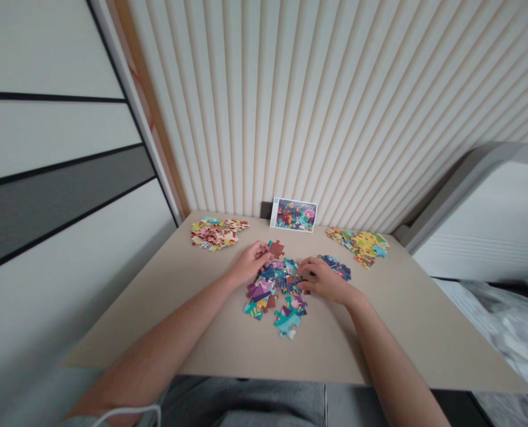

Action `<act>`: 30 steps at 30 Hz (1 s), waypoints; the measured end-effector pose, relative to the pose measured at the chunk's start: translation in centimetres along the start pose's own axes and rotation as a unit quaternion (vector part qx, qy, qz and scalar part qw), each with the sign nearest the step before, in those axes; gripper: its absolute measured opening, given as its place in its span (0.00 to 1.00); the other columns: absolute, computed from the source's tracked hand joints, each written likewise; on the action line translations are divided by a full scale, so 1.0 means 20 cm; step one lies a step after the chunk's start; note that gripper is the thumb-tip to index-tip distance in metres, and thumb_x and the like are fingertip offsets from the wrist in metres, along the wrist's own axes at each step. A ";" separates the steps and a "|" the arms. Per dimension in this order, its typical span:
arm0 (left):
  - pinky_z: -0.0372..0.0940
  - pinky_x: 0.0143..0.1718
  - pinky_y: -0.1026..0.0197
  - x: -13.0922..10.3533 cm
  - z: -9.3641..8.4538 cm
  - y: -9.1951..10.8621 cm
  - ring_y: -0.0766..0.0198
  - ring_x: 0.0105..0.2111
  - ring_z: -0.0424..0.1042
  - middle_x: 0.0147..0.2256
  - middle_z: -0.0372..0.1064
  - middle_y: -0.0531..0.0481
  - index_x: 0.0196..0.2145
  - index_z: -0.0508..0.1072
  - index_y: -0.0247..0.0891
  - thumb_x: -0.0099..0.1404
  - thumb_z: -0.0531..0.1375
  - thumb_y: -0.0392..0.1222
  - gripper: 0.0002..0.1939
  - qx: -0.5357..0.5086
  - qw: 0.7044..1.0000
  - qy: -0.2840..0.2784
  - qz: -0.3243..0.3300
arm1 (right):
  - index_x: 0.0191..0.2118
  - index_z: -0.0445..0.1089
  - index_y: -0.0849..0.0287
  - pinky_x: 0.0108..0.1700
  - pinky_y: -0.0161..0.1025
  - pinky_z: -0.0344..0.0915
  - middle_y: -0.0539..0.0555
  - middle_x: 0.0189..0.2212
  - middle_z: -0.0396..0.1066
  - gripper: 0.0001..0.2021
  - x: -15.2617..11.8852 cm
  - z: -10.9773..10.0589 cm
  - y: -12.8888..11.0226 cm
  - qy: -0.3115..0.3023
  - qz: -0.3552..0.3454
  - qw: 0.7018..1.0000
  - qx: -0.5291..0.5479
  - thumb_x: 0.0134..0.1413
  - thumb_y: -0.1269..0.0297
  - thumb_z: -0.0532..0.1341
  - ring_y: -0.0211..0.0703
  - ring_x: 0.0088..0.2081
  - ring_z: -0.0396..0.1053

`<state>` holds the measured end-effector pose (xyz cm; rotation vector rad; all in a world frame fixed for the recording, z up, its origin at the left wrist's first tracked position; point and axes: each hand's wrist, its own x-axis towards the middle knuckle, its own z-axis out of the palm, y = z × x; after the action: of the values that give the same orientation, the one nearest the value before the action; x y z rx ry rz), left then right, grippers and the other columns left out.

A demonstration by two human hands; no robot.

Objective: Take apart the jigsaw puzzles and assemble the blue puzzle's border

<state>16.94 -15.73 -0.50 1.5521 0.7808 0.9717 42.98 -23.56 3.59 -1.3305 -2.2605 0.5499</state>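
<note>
My left hand (251, 263) is at the far left side of a jigsaw pile, its fingers pinching a brown puzzle piece (277, 249). That piece shows just beyond the fingertips. Over the right side of the loose pile (264, 290) of purple, teal and dark blue pieces is my right hand (326, 280). Its thumb and fingers are curved and apart, with the fingertips at the pieces. Teal puzzle pieces (287, 322) lie at the pile's near end. Behind my right hand, partly covered by it, sits a dark blue group of pieces (342, 270).
A picture card (293, 215) of a colourful scene leans upright at the table's back edge. Another heap of pieces (215, 233) lies at the back left, and a yellow heap (365, 244) at the back right. The pleated wall (246, 118) rises behind the beige table (166, 284).
</note>
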 end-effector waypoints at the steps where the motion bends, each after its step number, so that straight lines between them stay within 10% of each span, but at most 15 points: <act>1: 0.61 0.24 0.66 0.00 0.00 0.00 0.66 0.26 0.69 0.31 0.71 0.52 0.41 0.66 0.38 0.65 0.61 0.53 0.16 -0.001 1.000 0.000 0.000 | 0.39 0.77 0.56 0.46 0.43 0.66 0.55 0.39 0.75 0.10 0.00 0.00 0.00 0.008 0.021 0.999 0.029 0.54 0.57 0.69 0.47 0.42 0.71; 6: 0.60 0.26 0.66 0.00 0.00 -0.01 0.65 0.26 0.69 0.28 0.70 0.53 0.42 0.66 0.38 0.66 0.62 0.55 0.17 0.004 1.000 -0.009 0.008 | 0.39 0.73 0.58 0.32 0.36 0.64 0.50 0.28 0.73 0.16 0.03 0.01 0.01 0.086 0.096 0.960 0.249 0.56 0.49 0.66 0.39 0.29 0.68; 14: 0.62 0.32 0.65 -0.01 -0.01 -0.01 0.67 0.28 0.70 0.32 0.72 0.51 0.43 0.69 0.36 0.63 0.65 0.53 0.20 -0.023 0.996 -0.087 0.019 | 0.42 0.73 0.58 0.35 0.39 0.69 0.52 0.29 0.78 0.20 0.09 0.13 -0.05 0.152 0.123 0.910 0.366 0.51 0.48 0.70 0.43 0.30 0.74; 30: 0.62 0.25 0.66 -0.02 -0.01 0.01 0.67 0.24 0.67 0.26 0.69 0.54 0.41 0.69 0.37 0.66 0.61 0.56 0.18 0.003 0.999 -0.035 0.000 | 0.42 0.76 0.57 0.36 0.38 0.64 0.52 0.32 0.74 0.17 0.06 0.09 -0.04 0.059 0.069 0.990 0.105 0.53 0.50 0.69 0.43 0.33 0.69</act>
<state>16.67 -16.05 -0.42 1.5820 0.7350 0.9113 40.93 -23.12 2.78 -1.3801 -1.9666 0.7172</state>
